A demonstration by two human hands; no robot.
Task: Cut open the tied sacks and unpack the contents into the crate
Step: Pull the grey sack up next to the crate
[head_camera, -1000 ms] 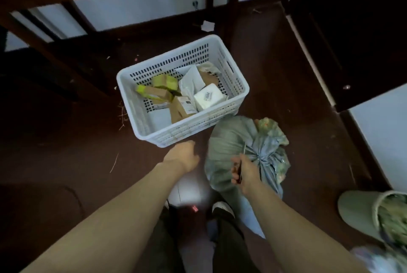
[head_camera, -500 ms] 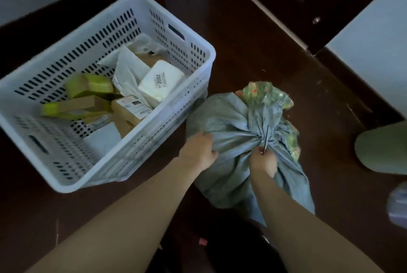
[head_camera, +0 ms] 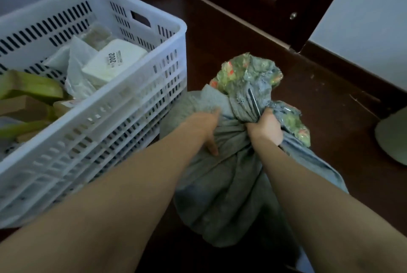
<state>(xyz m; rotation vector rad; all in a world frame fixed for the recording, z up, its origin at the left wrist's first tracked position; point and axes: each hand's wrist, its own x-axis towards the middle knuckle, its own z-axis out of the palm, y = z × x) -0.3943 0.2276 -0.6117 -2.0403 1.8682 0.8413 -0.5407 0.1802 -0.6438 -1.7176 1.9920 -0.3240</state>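
Observation:
A grey woven sack [head_camera: 222,184] with a tied neck lies on the dark floor right of the white slotted crate [head_camera: 123,105]. Its flared mouth shows a green and red print [head_camera: 246,72]. My left hand [head_camera: 203,127] presses down on the sack just left of the knot, thumb spread. My right hand [head_camera: 265,128] grips a thin metal blade [head_camera: 254,102] whose tip points up against the tied neck. The crate holds a white box marked 2002 [head_camera: 114,63], white bags and green-taped cardboard boxes [head_camera: 28,90].
A dark wooden cabinet [head_camera: 264,1] stands behind the sack, with a white wall [head_camera: 363,21] to its right. A pale green rounded object [head_camera: 394,138] sits at the right edge. The crate's long side stands close to my left forearm.
The view has closed in on the sack. My left hand came from near the crate onto the sack. My right hand brought the blade up to the tied neck.

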